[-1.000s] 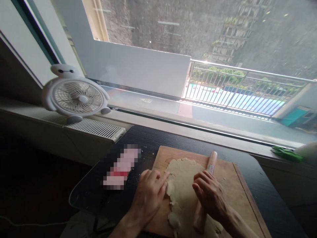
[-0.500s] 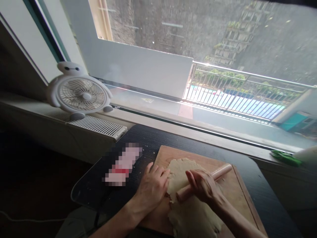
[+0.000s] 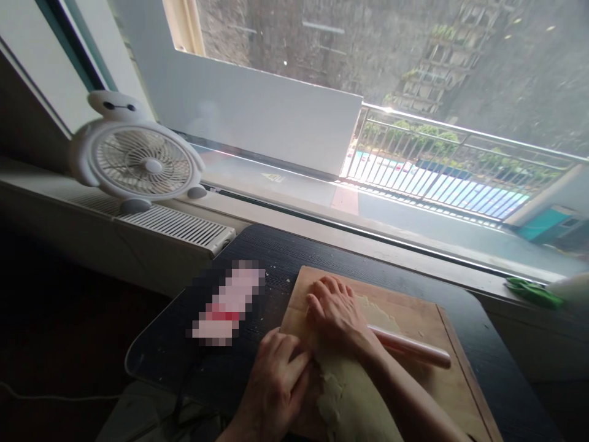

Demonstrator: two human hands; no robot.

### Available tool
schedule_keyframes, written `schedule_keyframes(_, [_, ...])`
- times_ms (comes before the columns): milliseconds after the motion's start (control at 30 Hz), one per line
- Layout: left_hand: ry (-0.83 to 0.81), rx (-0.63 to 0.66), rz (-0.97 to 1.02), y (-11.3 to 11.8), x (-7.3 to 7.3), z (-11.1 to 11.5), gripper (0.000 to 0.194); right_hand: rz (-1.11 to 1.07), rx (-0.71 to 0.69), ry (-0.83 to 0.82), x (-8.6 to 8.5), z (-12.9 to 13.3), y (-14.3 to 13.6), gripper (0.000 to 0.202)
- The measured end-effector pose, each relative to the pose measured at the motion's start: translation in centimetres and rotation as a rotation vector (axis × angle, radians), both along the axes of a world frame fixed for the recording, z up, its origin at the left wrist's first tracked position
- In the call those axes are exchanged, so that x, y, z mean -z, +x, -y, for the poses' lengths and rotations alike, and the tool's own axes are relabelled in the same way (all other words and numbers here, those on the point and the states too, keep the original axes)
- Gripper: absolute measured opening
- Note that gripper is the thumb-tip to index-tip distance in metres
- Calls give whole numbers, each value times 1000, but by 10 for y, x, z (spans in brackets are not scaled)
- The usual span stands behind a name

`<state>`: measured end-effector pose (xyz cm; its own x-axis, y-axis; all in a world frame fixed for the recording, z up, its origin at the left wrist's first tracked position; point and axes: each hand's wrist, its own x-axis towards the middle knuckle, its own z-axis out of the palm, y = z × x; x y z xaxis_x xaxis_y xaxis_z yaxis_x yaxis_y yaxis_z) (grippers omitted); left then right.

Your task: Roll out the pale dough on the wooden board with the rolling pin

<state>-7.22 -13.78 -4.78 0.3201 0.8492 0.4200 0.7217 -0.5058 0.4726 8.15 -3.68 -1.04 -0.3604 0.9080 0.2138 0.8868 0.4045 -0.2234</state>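
Pinkish rolling pin [image 3: 411,347] stops just inside the board edge [image 3: 475,393].

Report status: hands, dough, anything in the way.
Left hand by dough's left edge, contact unclear. Right hand palm-down across dough, grip unclear. Dough spread on board. In the way of view: right forearm, hiding part of rolling pin.

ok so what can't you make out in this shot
All in the head view:
Glossy reddish-brown cylindrical rolling pin: left end hidden behind the bare right hand.
Flat pale dough sheet: near end cut off by the bottom edge.
Pink-and-red oblong object: masked by pixelation.
Rounded whitish object: cut off by the right edge.
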Motion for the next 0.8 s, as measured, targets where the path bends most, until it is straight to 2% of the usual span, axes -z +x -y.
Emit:
schedule_keyframes(100, [-9, 9, 23, -2, 0, -2, 27, 34, 9, -44, 2, -2, 2, 29])
schedule_keyframes(267, [-12, 33, 56, -3, 3, -3, 20, 62, -14, -5, 11, 16, -3, 43])
schedule_keyframes(433, [-8, 12, 58, -3, 2, -2, 26, 66, 61, -58, 11, -2, -2, 42])
schedule_keyframes(633, [-18, 12, 52, -2, -2, 1, 24, 71, -22, 31, 17, 14, -6, 45])
schedule_keyframes(733, [-19, 2, 24, -1, -6, -2, 23, 43, 48, 23, 12, -3, -4, 44])
schedule_keyframes(800, [-24, -22, -8, -2, -10, -8, 22, -7, 82, -3, 5, -18, 2, 36])
